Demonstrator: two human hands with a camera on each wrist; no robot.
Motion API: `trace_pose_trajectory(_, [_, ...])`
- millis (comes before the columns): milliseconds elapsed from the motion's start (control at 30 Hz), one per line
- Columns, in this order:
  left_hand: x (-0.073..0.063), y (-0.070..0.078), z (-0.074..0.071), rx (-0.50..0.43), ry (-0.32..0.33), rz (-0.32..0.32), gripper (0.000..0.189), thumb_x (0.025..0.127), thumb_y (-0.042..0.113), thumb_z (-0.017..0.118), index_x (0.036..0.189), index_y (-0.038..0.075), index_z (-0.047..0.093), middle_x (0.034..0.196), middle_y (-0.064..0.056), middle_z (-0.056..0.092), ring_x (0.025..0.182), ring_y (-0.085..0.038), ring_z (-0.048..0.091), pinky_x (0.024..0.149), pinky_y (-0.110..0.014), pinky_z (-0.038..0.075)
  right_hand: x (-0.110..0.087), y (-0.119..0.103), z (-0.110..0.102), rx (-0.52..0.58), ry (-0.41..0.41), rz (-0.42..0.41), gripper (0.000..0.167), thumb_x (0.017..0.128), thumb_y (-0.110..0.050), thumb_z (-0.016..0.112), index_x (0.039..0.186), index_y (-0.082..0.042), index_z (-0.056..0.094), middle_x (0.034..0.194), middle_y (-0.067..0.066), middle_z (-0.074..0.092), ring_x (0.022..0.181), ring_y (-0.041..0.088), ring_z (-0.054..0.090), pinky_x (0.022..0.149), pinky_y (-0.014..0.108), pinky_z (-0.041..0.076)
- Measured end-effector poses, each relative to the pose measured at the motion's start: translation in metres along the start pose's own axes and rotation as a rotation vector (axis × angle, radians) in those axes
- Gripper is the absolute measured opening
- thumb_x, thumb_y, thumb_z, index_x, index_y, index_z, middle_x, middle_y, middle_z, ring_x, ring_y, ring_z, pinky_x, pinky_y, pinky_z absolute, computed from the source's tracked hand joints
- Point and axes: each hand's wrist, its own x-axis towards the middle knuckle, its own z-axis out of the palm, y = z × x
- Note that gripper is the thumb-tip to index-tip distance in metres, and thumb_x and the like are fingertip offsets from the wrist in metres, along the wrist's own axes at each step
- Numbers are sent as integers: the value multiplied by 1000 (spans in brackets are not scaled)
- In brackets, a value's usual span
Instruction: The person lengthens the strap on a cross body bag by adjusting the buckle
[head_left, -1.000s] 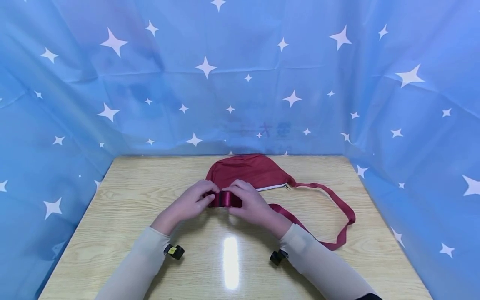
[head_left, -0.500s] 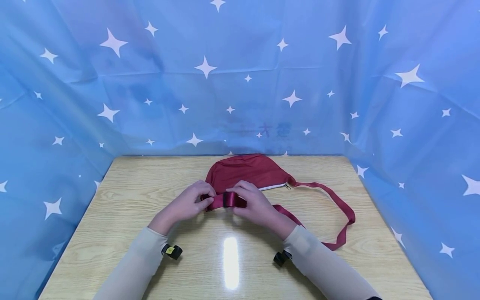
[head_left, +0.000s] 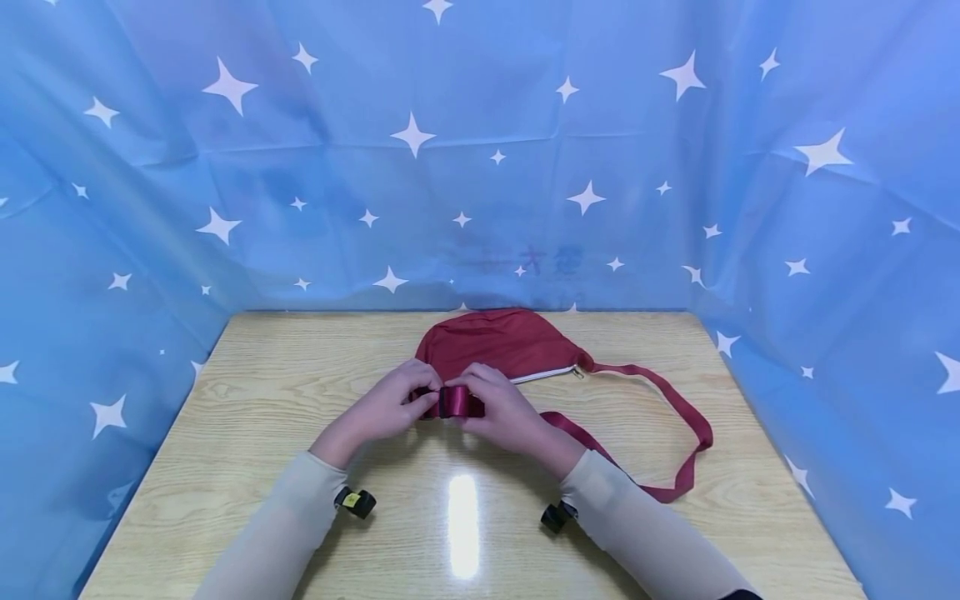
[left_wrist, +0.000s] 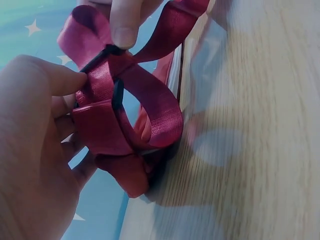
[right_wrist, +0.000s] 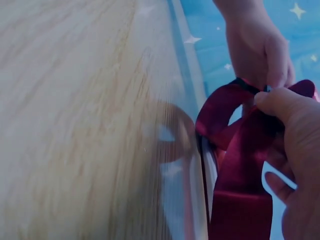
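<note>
A dark red waist bag (head_left: 498, 346) lies at the back of the table, its pale zip along the front edge. In front of it both hands hold its strap (head_left: 458, 402) a little above the tabletop. My left hand (head_left: 386, 404) pinches the strap beside a black slider buckle (left_wrist: 97, 59), with the thumb at the buckle's edge. A second black plastic piece (left_wrist: 118, 94) shows just below in the left wrist view. From the right, my right hand (head_left: 502, 408) pinches the looped webbing between thumb and fingers close to the slider. Part of the webbing is hidden behind the fingers.
The rest of the strap (head_left: 701, 429) curves across the right side of the wooden table (head_left: 300, 358) in a wide loop. A metal zip pull (head_left: 577, 372) sits at the bag's right end. Blue star-printed cloth (head_left: 480, 208) encloses the back and sides.
Half a second ago the hands had drawn slightly apart, showing more strap left of the slider. Now they are closer again, and the slider is a little further left. The bag stays put.
</note>
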Motion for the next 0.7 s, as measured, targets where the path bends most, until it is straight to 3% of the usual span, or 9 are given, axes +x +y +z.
trace_pose_trajectory(133, [0, 2, 2, 8, 4, -12, 12, 107, 3, 68, 102, 14, 68, 108, -1, 66, 107, -18, 58, 94, -42, 51, 0, -3, 1, 2, 11, -3, 51, 88, -10, 95, 134, -10, 74, 122, -3, 66, 113, 16, 61, 98, 41, 54])
trace_pose_trajectory(233, [-2, 5, 2, -12, 0, -63, 10, 105, 7, 72, 110, 14, 67, 109, -2, 65, 104, -19, 59, 92, -43, 53, -1, -4, 0, -2, 22, -1, 50, 88, -12, 96, 133, -10, 74, 121, -3, 67, 112, 17, 62, 97, 41, 54])
trace_pose_trajectory(433, [-4, 6, 6, -81, 7, -168, 49, 92, 24, 94, 131, 23, 63, 118, 4, 65, 108, -16, 64, 96, -43, 56, -1, -5, -1, -17, 27, 28, 46, 89, -15, 96, 129, -10, 74, 119, -2, 69, 111, 16, 64, 100, 42, 53])
trace_pose_trajectory(700, [-3, 6, 10, -6, 82, -151, 51, 82, 28, 102, 124, 20, 73, 114, 6, 66, 103, -13, 65, 90, -38, 59, -1, -4, -3, 95, 13, 78, 47, 91, -10, 92, 131, -11, 68, 123, 1, 69, 114, 18, 66, 101, 47, 59])
